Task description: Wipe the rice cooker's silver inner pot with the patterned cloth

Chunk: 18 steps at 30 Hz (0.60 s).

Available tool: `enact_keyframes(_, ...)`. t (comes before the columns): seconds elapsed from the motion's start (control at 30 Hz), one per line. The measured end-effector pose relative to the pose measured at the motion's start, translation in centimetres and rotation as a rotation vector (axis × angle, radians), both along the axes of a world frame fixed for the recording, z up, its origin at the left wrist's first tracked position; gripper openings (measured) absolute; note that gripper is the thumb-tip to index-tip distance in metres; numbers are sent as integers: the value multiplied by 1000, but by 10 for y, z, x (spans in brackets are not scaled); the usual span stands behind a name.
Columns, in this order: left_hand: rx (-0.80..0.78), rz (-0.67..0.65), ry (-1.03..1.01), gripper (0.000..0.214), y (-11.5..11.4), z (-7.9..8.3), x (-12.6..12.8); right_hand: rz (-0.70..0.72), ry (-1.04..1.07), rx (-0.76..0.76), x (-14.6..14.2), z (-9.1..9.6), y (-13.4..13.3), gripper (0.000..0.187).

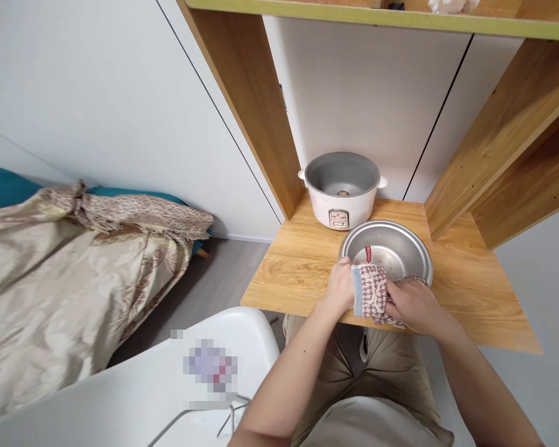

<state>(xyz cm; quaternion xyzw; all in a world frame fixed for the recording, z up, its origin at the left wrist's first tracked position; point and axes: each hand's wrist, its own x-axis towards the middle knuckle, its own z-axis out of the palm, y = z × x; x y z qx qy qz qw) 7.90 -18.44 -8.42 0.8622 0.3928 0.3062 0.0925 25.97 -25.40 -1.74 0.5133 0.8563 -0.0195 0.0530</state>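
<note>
A silver metal inner pot (400, 239) stands on the wooden shelf board, with its near side covered by my hands and a cloth. My left hand (341, 285) is closed at the pot's near-left rim, right beside the pale blue edge of the cloth; its fingertips are partly hidden. The towel (372, 292), brown and white patterned with a small red tag, drapes over the near rim. My right hand (414, 304) grips the bunched towel at the pot's near-right side. Just behind the pot sits a white rice cooker body (340, 208), lidless, with its grey inside showing.
Wooden uprights (256, 105) flank the shelf board (279, 273), and an upper shelf (377, 15) crosses above. A white chair (233, 329) stands at lower left, with a blurred patch on it. Farther left is a bed or couch with a patterned cover (65, 267).
</note>
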Motion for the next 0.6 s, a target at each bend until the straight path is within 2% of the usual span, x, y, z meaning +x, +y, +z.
enact_keyframes(0.07,45,-2,10,25,0,-1,1,-5,-7,0,-1,0,0,27)
enact_keyframes(0.3,22,7,6,36,5,-11,1,-70,2,5,-14,-2,-4,30)
enact_keyframes(0.47,23,10,29,30,2,-5,1,-20,4,-24,-4,0,-1,29)
enact_keyframes(0.6,-57,60,2,30,1,-3,2,5,1,-5,-2,-1,0,26)
